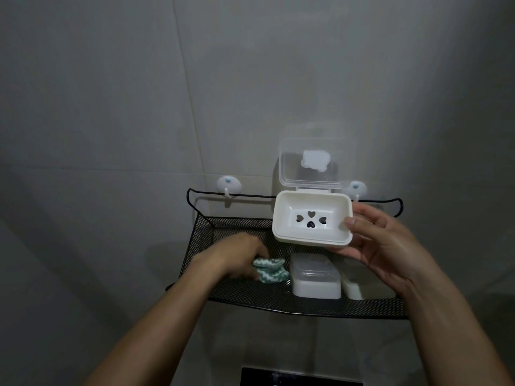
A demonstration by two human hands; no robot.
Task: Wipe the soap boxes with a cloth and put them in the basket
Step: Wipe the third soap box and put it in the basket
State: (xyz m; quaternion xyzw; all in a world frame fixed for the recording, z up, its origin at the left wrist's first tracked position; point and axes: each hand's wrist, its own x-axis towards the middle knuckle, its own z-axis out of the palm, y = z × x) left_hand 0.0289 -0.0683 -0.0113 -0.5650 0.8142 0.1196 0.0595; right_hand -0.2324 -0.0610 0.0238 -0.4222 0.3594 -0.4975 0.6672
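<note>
Two soap boxes in basket

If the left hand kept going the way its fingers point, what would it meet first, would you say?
Probably the green cloth, which the left hand already touches inside the basket; beyond it lies a closed soap box.

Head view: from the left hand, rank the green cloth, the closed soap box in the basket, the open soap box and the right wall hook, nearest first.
1. Green cloth: touching the left hand, on the basket floor.
2. Closed soap box: just right of the cloth, in the basket.
3. Open soap box: raised, held by the right hand.
4. Right wall hook: on the wall, behind the box.
</note>
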